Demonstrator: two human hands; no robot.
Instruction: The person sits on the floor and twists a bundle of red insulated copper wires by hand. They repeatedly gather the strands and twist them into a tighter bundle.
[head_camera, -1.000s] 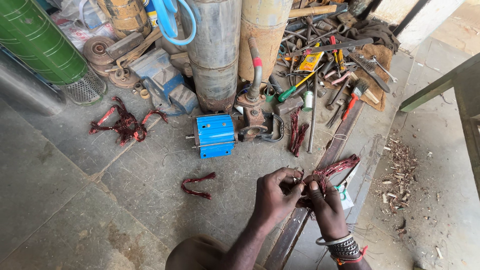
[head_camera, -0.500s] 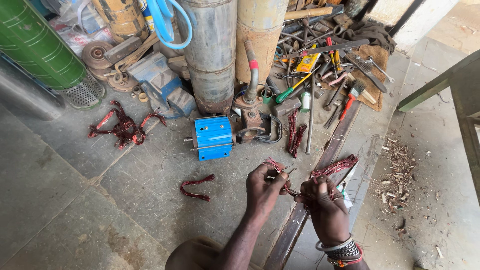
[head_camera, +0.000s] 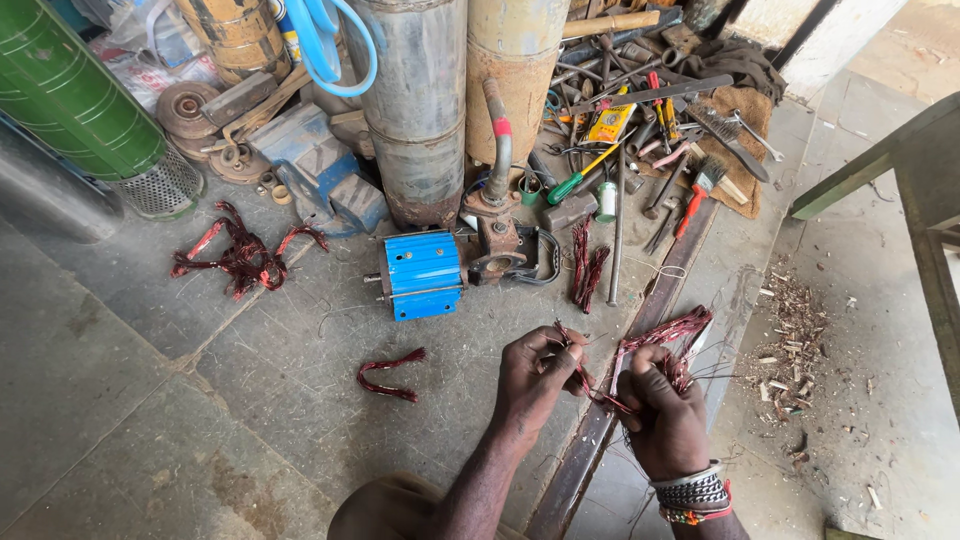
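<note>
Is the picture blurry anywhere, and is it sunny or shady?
Head view: mostly sharp, with the bundle of reddish copper wire clear between the left hand and right hand; soft, even shade, no hard shadows; brighter pale concrete floor top right; edges bend slightly.

Two bare forearms, no sleeves anywhere along their visible length. Left hand (head_camera: 535, 375) bare, without ring, watch or band. Right hand (head_camera: 660, 425) bare too, but wrist at its 5 o'clock wrapped in a stack of bracelets (head_camera: 692, 494): several rows of small dark and silvery beads, tightly packed, then a thin red-and-orange thread band at the lower edge. At 7 o'clock from the left hand, near the bottom edge of the view, a rounded patch of tan-brown cloth (head_camera: 385, 510), most likely trousers over a knee; cut and detail too hidden to tell.
</note>
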